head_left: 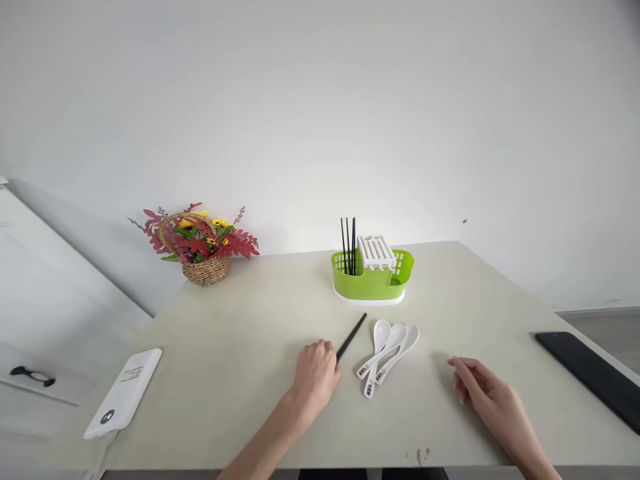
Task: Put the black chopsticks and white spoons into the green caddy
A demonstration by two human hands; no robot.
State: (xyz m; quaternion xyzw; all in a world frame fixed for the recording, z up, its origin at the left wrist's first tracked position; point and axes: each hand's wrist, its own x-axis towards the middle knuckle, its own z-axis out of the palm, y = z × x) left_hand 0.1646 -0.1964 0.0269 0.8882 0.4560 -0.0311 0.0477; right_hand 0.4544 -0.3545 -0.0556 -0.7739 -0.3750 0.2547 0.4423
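My left hand (316, 373) lies low over the table with its fingers wrapped round the near end of a black chopstick (353, 337); whether a second lies against it I cannot tell. The chopstick's tip points away and to the right. Just right of it, three white spoons (381, 333) overlap in a fan, handles toward me. Behind them stands a green cutlery holder (375, 287) on a white base, with several upright black chopsticks (354, 243) in its left compartment. My right hand (493, 397) rests on the table right of the spoons, fingers curled in, nothing visible in them.
A wicker basket of artificial flowers (206, 270) stands at the back left. On the left edge lies a white power bank (125, 393) with a cable. A black phone-like slab (590, 373) lies at the right edge. The wall rises behind the table (225, 400).
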